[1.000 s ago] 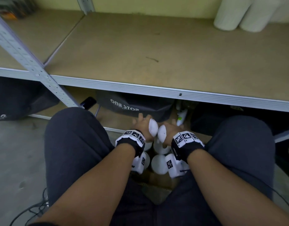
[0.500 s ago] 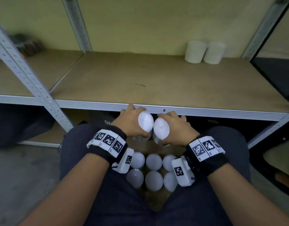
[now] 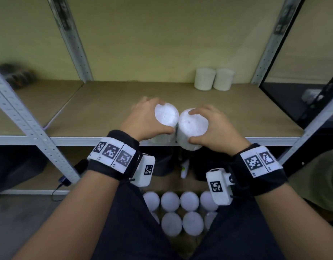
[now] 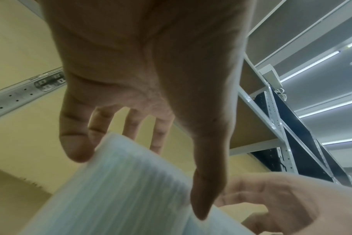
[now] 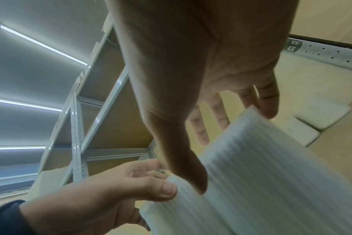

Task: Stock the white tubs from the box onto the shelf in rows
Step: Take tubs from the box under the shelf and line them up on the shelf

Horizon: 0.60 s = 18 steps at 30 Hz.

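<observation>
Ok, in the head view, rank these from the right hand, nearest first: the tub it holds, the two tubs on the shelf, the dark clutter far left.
1. Tub in the right hand: held tub, in its grip.
2. Two tubs on the shelf: back right.
3. Dark clutter: neighbouring bay, far left, blurred.

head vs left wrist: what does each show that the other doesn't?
Head only: the box's remaining tubs between the knees, two tubs on the shelf at the back right, both wristbands. Left wrist only: ribbed side of the left tub, ceiling light strips, underside of the upper shelf. Both: left hand and right hand, each holding a tub.
</observation>
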Available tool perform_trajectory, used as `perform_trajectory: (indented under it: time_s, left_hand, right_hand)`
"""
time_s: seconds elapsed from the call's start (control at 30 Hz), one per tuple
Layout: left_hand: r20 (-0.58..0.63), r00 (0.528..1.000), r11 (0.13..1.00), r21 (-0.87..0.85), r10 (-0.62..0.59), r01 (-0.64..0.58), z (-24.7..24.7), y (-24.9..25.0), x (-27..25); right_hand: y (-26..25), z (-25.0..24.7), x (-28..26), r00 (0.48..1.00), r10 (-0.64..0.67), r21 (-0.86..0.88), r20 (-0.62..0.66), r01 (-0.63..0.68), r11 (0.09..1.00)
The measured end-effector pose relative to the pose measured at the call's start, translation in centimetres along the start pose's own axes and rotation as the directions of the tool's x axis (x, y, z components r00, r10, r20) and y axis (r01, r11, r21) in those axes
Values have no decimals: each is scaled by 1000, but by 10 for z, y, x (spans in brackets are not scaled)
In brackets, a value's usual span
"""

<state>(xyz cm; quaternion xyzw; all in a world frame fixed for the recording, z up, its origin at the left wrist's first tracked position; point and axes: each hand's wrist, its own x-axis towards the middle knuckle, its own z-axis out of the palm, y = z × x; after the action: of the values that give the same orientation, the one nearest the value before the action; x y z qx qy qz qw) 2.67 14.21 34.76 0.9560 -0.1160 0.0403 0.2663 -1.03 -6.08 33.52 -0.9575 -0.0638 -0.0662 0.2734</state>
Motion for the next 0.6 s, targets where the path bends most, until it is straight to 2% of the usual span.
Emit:
perform_trajectory:
  time_s: [0.13, 0.23, 0.43, 0.6]
  left_hand:
    - [-55, 998, 997, -78, -28, 24, 10, 2, 23]
    - [-44, 998, 993, -108, -51, 46, 24, -2, 37]
    - [24, 997, 995, -56, -79, 80, 41, -5, 52]
    - [46, 997, 998, -14, -63, 64, 42, -7, 52]
  right_hand:
    - [13, 3, 23, 997, 6, 58, -76, -2, 998]
    - [23, 10, 39, 994, 38, 90, -99, -29, 996]
    - [37, 24, 54, 992, 66, 151, -109, -49, 987]
    - [39, 23, 55, 994, 40, 116, -97, -28, 993]
